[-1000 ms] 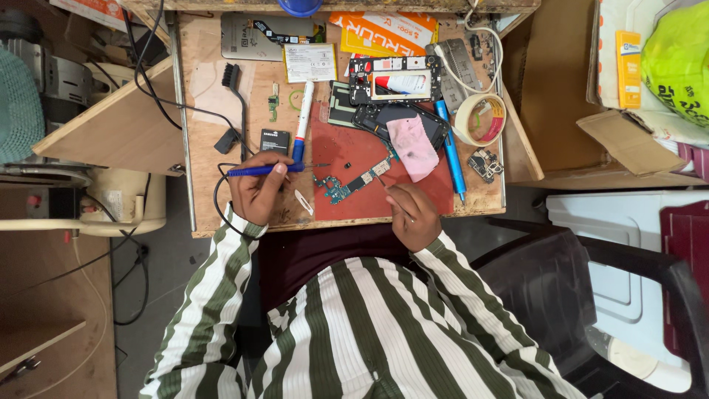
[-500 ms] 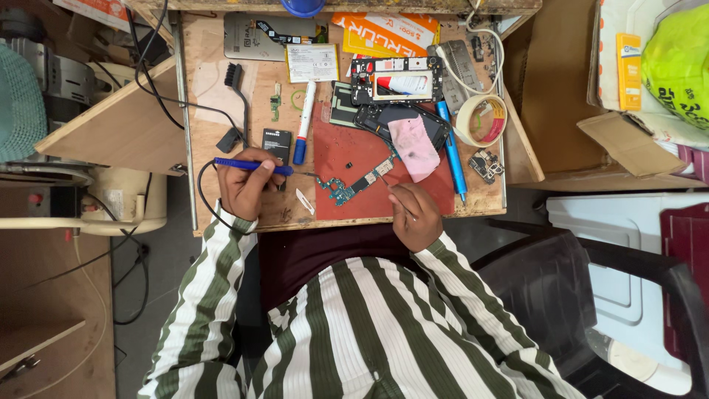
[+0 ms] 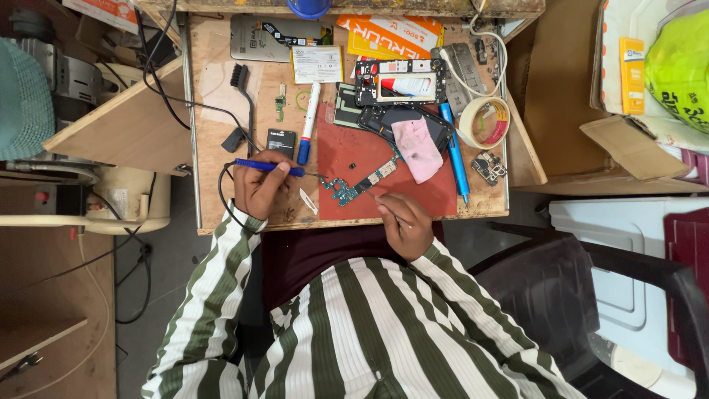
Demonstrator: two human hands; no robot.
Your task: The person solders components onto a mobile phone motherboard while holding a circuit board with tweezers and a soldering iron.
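Head view, left hand (image 3: 260,191) grip closed round blue soldering iron (image 3: 269,166), tip pointing at circuit board (image 3: 360,185) on red mat (image 3: 384,174), right hand (image 3: 405,222) grip pinching thin tweezers (image 3: 382,204) just beside board, pink cloth (image 3: 417,149) near, tape roll (image 3: 484,122) on wooden tabletop (image 3: 218,96)

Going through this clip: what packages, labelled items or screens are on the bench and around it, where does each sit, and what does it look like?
Orange packet: bench's far edge, flat, with white lettering.
White label card: beside the packet, rectangular.
Small black battery: just beyond the left hand, white label.
Yellow box: on the right, slim, upright.
Green bag: far right, printed, bulging.
Phone screen: dark, under a pink cloth.
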